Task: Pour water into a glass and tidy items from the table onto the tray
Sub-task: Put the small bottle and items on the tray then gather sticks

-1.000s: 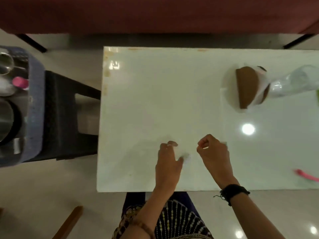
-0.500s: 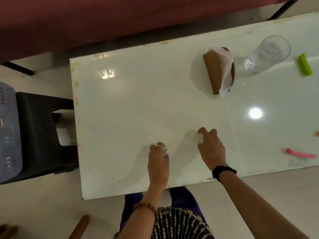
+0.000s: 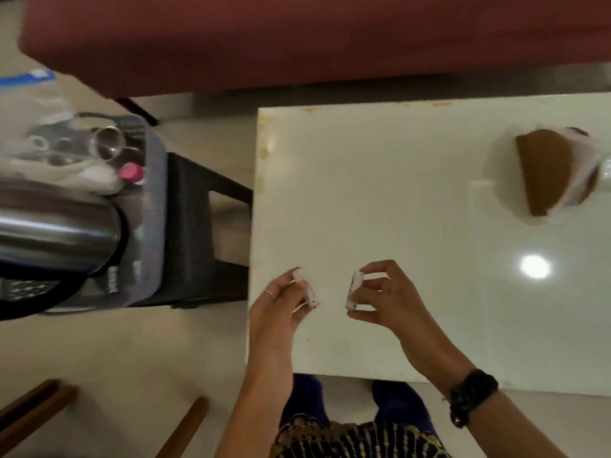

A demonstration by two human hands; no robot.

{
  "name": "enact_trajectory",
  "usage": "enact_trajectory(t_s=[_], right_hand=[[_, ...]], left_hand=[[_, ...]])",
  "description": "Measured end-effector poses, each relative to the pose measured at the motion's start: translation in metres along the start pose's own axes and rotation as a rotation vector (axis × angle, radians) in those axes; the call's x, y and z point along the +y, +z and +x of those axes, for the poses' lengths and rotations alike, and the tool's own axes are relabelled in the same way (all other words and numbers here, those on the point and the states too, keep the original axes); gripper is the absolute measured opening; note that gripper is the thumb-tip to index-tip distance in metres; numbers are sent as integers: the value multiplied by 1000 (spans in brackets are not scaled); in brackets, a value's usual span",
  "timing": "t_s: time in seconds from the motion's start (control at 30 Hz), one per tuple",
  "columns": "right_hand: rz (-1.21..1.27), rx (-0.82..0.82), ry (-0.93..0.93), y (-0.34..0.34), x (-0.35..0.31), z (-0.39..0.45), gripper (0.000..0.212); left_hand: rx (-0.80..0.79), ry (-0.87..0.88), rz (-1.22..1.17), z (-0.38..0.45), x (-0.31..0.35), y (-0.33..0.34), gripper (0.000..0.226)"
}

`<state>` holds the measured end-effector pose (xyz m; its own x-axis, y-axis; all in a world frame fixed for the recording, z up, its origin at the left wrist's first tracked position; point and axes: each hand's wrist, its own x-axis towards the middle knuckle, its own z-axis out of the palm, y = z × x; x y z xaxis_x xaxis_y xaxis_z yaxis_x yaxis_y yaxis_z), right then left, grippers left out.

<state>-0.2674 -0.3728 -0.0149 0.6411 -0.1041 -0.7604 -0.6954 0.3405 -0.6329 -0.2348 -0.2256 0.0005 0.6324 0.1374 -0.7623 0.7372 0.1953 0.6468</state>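
Over the near left part of the white table (image 3: 380,200), my left hand (image 3: 276,312) pinches a small white cylinder that looks like a battery (image 3: 305,289). My right hand (image 3: 385,299) pinches a second white battery (image 3: 353,290) between thumb and fingers. Both are lifted off the tabletop, a hand's width apart. The grey tray (image 3: 153,206) stands on a black stool (image 3: 205,233) left of the table. It holds a steel jug (image 3: 56,233), a steel cup (image 3: 109,142) and a pink-capped item (image 3: 131,171).
A brown napkin holder with white tissue (image 3: 555,175) stands at the table's far right, with a glass barely showing at the frame edge. A dark red sofa (image 3: 297,41) runs behind the table. Wooden legs (image 3: 185,428) stand on the floor, near left.
Both hands have picked the two white batteries up off the tabletop. My view has swung left, bringing the tray back in and losing the glass, green and pink items.
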Motion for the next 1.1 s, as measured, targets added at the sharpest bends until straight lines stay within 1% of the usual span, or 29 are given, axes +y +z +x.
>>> enact_trajectory(t_s=[0.07,0.17,0.23,0.3,0.37,0.47,0.53,0.57,0.63,0.7,0.8,0.9,1.03,1.1], right_hand=[[3,-105,-17,57,-12,4,25],[-60,-180,-69,143,-23,14,24],[-129,-207,-116,202,-23,24,27],[-210,-217,-146,251,-21,35,28],[-367,-196,-207,295,-18,48,27],[-732,-178,-417,338,-12,66,21],[-1030,-188,-556,357,-7,74,25],[-1170,-169,-585,364,-5,77,30],[-1353,-103,-564,374,-2,85,38],[-1453,-53,-508,379,1,94,39],[-1479,-17,-426,385,6,106,31],[-1505,-13,-377,390,14,111,29],[-1562,-41,-438,389,19,110,31],[-1490,-68,-516,384,20,106,31]], left_hand=[[103,112,22,8,33,-46,15],[309,269,109,26,72,-114,16],[404,336,232,38,93,-159,18],[463,382,390,53,108,-195,22],[513,404,544,72,119,-224,25],[477,368,678,106,123,-249,26],[422,348,736,127,123,-259,26],[396,341,776,137,121,-261,26],[354,324,870,153,117,-259,26],[322,305,944,162,111,-253,23],[314,337,1110,166,102,-250,19],[320,361,1128,168,98,-252,18],[306,369,1166,168,98,-251,15],[302,365,1183,167,97,-251,15]])
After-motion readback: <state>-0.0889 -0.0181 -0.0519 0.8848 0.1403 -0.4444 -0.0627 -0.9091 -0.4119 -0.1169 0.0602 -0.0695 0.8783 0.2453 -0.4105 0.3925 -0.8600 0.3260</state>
